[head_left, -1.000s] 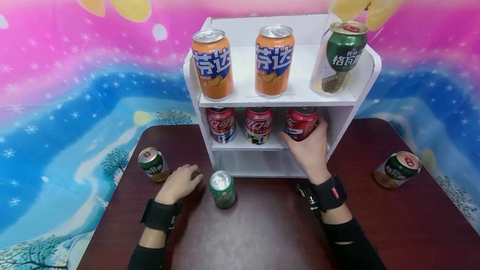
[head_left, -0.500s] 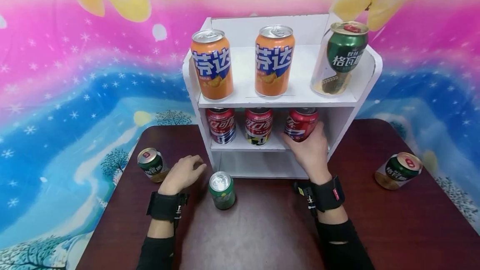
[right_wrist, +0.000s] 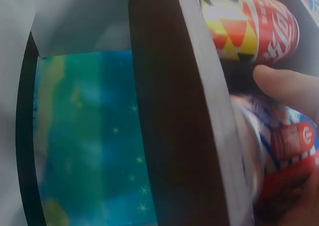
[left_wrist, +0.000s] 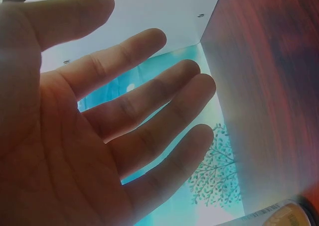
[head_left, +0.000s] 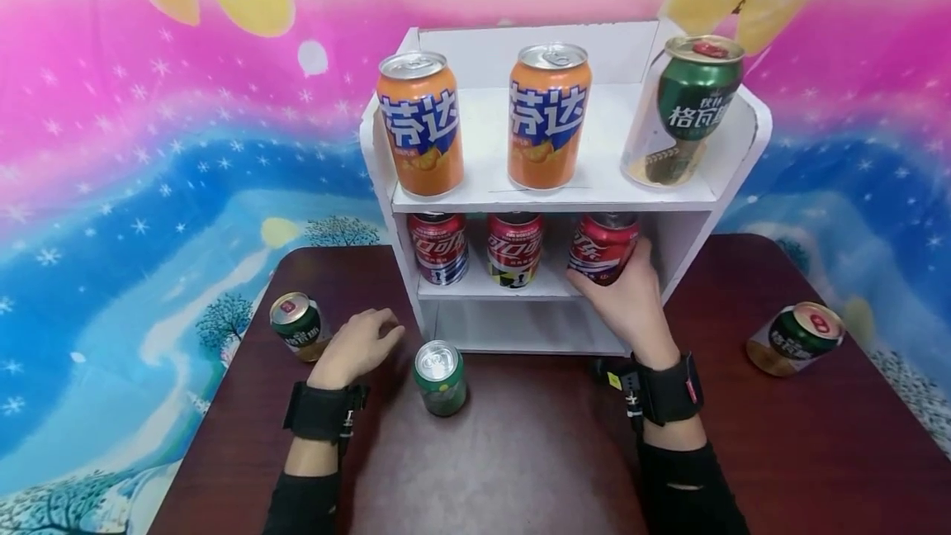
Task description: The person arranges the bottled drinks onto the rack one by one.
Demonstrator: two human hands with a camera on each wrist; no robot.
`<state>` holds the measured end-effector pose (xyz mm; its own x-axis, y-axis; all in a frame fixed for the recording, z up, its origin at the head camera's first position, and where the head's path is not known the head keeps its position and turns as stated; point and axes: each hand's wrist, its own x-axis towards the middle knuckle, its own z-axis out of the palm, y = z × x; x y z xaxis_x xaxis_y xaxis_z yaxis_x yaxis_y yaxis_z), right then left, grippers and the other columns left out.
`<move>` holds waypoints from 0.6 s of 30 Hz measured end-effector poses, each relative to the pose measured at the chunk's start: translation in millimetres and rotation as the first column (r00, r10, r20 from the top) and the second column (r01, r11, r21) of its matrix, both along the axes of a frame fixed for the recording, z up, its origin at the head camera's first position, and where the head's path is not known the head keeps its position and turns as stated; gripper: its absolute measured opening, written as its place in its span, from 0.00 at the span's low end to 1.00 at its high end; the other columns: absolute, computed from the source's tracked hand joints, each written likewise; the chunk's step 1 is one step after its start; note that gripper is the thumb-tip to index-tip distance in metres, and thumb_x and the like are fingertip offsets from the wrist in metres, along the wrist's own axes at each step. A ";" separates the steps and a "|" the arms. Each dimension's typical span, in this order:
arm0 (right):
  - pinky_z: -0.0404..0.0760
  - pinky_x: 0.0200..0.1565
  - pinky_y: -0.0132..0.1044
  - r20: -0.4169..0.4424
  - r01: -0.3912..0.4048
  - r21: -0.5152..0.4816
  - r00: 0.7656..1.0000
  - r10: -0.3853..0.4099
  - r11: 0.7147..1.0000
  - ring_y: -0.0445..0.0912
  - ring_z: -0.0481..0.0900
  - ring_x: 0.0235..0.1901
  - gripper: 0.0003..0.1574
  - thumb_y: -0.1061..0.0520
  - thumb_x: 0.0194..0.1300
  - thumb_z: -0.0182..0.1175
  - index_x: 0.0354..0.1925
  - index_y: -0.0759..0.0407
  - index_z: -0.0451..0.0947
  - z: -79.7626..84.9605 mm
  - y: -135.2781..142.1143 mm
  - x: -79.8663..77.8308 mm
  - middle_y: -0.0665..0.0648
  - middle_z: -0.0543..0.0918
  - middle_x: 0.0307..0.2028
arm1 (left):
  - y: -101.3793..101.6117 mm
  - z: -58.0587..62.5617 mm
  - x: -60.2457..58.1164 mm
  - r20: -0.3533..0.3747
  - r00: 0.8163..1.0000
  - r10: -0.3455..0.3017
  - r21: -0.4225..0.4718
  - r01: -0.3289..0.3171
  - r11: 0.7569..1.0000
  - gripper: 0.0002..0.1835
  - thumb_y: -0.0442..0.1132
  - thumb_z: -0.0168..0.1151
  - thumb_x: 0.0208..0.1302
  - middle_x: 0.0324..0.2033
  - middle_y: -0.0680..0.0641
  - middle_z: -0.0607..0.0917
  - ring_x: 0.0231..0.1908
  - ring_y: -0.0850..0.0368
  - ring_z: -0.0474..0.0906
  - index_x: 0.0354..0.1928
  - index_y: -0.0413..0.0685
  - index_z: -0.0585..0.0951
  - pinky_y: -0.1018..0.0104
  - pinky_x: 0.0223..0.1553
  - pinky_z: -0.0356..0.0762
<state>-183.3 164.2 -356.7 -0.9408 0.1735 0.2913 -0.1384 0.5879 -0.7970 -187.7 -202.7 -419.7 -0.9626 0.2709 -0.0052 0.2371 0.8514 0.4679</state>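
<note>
My right hand (head_left: pixel 627 291) grips a red cola can (head_left: pixel 603 248) at the right of the white rack's middle shelf, thumb on its left side and fingers round its right. In the right wrist view, that cola can (right_wrist: pixel 289 136) stands at the shelf's front edge, partly covered by the hand. Two similar cola cans, the left one (head_left: pixel 438 248) and the middle one (head_left: pixel 515 248), stand beside it. My left hand (head_left: pixel 360 349) is low over the table, fingers relaxed with nothing in them, between a green-and-gold can (head_left: pixel 300 324) and a green can (head_left: pixel 440 378).
Two orange soda cans (head_left: pixel 550 118) and a green-and-white can (head_left: pixel 687 110) stand on the rack's top shelf (head_left: pixel 483 203). Another green-and-gold can (head_left: pixel 795 338) is at the table's right. A patterned backdrop (head_left: pixel 149 188) hangs behind the brown table (head_left: pixel 520 436).
The right cola can has turned in my right hand, showing more of its white lettering, and appears slightly farther right. My left hand has shifted slightly forward.
</note>
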 end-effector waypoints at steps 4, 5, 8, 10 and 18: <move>0.63 0.59 0.55 -0.084 0.086 -0.070 0.992 -0.092 0.994 0.57 0.66 0.59 0.64 0.44 0.48 0.73 0.69 0.62 0.46 0.8 -9.9 2.4 0.66 0.65 0.60 | 0.6 2.2 0.2 0.000 1.000 0.008 -0.004 -0.008 1.000 0.15 0.44 0.58 0.66 0.39 0.44 0.81 0.40 0.50 0.78 0.47 0.42 0.81 0.52 0.41 0.77; 0.63 0.60 0.55 -0.108 0.107 -0.073 0.988 -0.114 0.992 0.57 0.66 0.58 0.63 0.44 0.47 0.74 0.69 0.62 0.47 0.1 -12.4 2.5 0.65 0.65 0.60 | 0.7 2.5 0.3 -0.001 1.000 0.011 -0.005 -0.011 1.000 0.15 0.44 0.58 0.66 0.40 0.44 0.81 0.40 0.50 0.78 0.47 0.42 0.81 0.51 0.41 0.76; 0.65 0.59 0.54 -0.158 0.147 -0.054 0.975 -0.154 0.988 0.57 0.68 0.58 0.62 0.45 0.45 0.75 0.67 0.62 0.50 -2.2 -17.4 1.6 0.65 0.67 0.58 | 1.1 2.7 0.3 0.003 1.000 0.004 -0.010 -0.003 1.000 0.16 0.44 0.57 0.66 0.41 0.43 0.81 0.42 0.48 0.78 0.49 0.41 0.80 0.50 0.42 0.76; 0.65 0.59 0.54 -0.170 0.155 -0.033 0.973 -0.159 0.987 0.57 0.68 0.57 0.61 0.47 0.45 0.76 0.67 0.63 0.51 -3.0 -17.8 0.7 0.66 0.67 0.58 | 1.7 2.4 0.3 0.009 1.000 -0.003 -0.015 0.003 1.000 0.16 0.44 0.57 0.66 0.42 0.43 0.81 0.43 0.47 0.78 0.50 0.41 0.80 0.49 0.44 0.75; 0.65 0.58 0.56 -0.118 0.045 -0.018 0.992 -0.047 0.999 0.58 0.67 0.57 0.58 0.50 0.48 0.75 0.66 0.65 0.51 -1.5 -6.1 -2.2 0.67 0.67 0.57 | 5.6 -1.1 0.7 0.027 1.000 0.004 -0.034 -0.003 0.999 0.19 0.45 0.57 0.67 0.45 0.41 0.81 0.47 0.45 0.77 0.53 0.40 0.79 0.47 0.48 0.74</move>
<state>-185.6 158.2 -358.2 -0.8909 0.2208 0.3969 -0.2055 0.5834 -0.7857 -187.0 -197.2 -420.8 -0.9630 0.2664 -0.0405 0.2213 0.8677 0.4452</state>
